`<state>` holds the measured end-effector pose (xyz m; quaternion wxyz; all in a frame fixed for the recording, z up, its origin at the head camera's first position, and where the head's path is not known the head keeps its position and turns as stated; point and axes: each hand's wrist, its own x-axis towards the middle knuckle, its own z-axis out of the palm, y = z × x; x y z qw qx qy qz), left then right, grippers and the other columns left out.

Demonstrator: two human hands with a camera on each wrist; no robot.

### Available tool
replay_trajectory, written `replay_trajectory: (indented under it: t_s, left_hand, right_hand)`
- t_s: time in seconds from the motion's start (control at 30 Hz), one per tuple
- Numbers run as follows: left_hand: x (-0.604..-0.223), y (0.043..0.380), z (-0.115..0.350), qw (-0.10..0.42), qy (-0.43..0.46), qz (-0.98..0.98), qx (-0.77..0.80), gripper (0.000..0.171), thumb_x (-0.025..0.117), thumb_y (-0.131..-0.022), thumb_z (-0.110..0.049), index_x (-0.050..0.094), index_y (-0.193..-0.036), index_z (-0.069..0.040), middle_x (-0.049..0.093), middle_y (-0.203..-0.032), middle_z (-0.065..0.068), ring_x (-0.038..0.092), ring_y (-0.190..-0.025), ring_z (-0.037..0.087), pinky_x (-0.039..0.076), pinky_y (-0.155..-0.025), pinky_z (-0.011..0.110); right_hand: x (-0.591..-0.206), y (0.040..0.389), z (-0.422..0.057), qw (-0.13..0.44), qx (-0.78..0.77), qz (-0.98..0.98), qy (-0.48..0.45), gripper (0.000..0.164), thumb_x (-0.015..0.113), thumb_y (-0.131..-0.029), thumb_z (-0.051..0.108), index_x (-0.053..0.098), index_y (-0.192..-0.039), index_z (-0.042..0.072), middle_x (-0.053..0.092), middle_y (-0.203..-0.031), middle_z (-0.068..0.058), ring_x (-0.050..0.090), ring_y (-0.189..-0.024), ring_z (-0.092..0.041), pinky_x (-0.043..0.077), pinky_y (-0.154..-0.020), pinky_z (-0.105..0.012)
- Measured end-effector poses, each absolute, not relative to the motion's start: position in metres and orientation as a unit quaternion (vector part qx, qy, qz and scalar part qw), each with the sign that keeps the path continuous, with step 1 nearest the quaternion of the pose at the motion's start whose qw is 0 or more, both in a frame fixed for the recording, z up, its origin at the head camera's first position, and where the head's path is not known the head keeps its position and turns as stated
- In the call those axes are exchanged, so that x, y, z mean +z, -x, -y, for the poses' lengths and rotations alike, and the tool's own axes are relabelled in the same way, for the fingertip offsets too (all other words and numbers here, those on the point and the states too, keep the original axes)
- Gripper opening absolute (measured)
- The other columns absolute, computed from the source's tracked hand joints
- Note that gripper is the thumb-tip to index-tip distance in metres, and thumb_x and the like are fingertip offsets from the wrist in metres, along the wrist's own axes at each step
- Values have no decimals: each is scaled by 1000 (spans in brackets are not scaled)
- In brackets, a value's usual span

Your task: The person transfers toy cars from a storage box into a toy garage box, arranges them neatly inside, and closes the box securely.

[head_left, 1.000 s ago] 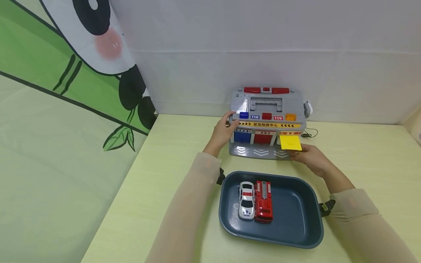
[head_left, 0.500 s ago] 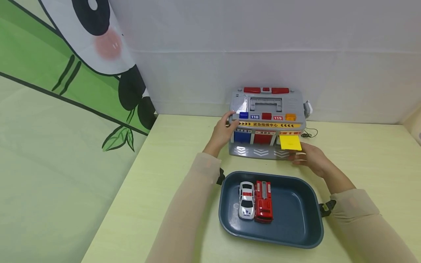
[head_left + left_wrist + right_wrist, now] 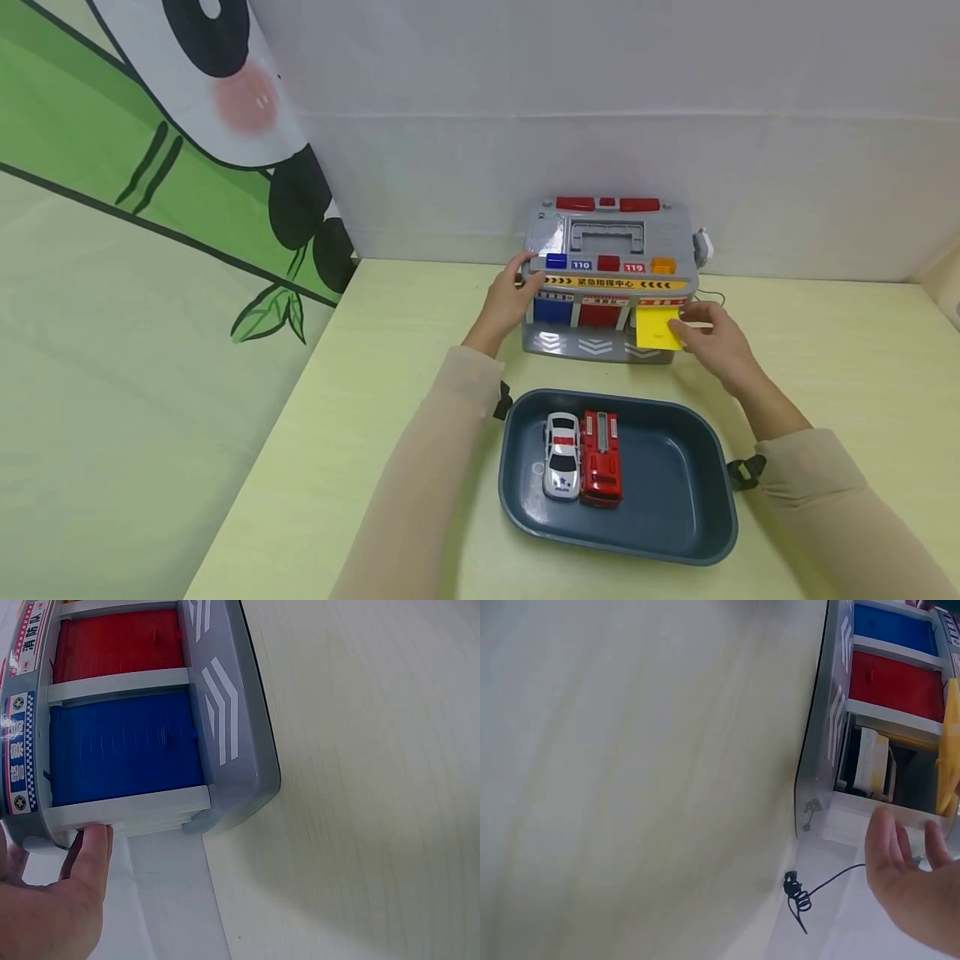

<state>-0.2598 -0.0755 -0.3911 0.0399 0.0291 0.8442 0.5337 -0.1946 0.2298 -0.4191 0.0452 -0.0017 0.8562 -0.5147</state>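
Note:
A grey toy emergency station (image 3: 607,242) stands against the back wall, with a blue door (image 3: 124,746), a red door (image 3: 120,645) and a yellow door (image 3: 655,327). The blue and red doors are down; the yellow one is swung up and outward. Behind it, in the right bay, sits a white and yellow toy vehicle (image 3: 871,761). My left hand (image 3: 501,307) grips the station's left front corner, its thumb against the front post. My right hand (image 3: 717,346) is at the right side, thumb at the yellow door's edge, with loosely bent fingers by the side wall.
A dark blue tray (image 3: 660,550) lies in front of the station. It holds a white police car (image 3: 562,458) and a red fire truck (image 3: 602,462) side by side. A coiled thin cord (image 3: 799,895) lies by the station's right side, below a white handset (image 3: 702,248).
My right hand has moved up from below the yellow door to its right edge, the thumb now on its face. The door has tipped slightly downward. The left hand stays in place.

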Motion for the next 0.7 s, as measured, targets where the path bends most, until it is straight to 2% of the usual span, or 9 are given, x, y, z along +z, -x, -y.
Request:
replay_trajectory:
  t_s: [0.07,0.17,0.23,0.33,0.47,0.57,0.7]
  left_hand:
    - [-390,260,76,38,-30,-843,535,50,51,-101,-41,39,-148,-29,48,-141,11,50,-122,28,45,-98,45]
    - [-391,260,76,37,-32,-843,535,50,51,-101,-40,39,-148,-28,48,-140,12,50,-122,28,45,-98,45]
    - [-391,259,76,38,-33,-844,534,50,51,-101,-39,39,-149,-27,48,-140,12,50,-122,28,45,-98,45]
    - [-392,259,76,39,-33,-843,535,50,50,-102,-39,39,-149,-27,48,-139,13,50,-122,28,45,-98,45]
    - [-391,259,76,39,-33,-842,537,50,51,-102,-39,39,-149,-27,49,-138,13,51,-121,27,45,-98,45]
    - [-391,259,76,38,-32,-843,536,50,51,-102,-39,39,-149,-27,49,-138,12,51,-121,27,45,-98,45]
    - [-390,259,75,37,-32,-844,535,50,51,-101,-39,39,-149,-27,49,-139,12,52,-120,28,45,-98,45]
  right_hand:
    - [-418,195,-228,24,-486,-874,-1,65,57,-98,38,32,-139,-6,40,-137,-28,49,-118,-43,51,-81,-31]
    - [-418,196,-225,1,-459,-888,-5,70,63,-96,32,26,-143,-6,40,-136,-29,48,-118,-45,50,-87,-49]
    - [-417,198,-223,-17,-446,-895,-1,78,68,-93,25,20,-147,-5,38,-136,-31,48,-118,-46,48,-90,-55]
    - [-415,203,-220,-45,-428,-903,11,90,73,-88,15,13,-152,-1,34,-137,-32,45,-117,-48,45,-92,-57]
    - [-411,209,-217,-76,-382,-920,42,100,78,-82,8,9,-155,3,22,-147,-31,32,-126,-49,36,-100,-61]
    - [-409,213,-216,-89,-345,-933,56,102,79,-79,7,11,-154,2,14,-154,-27,20,-133,-50,29,-103,-64]
    - [-410,219,-214,-98,-318,-941,60,104,81,-77,5,11,-154,3,10,-158,-21,15,-135,-50,29,-104,-63]
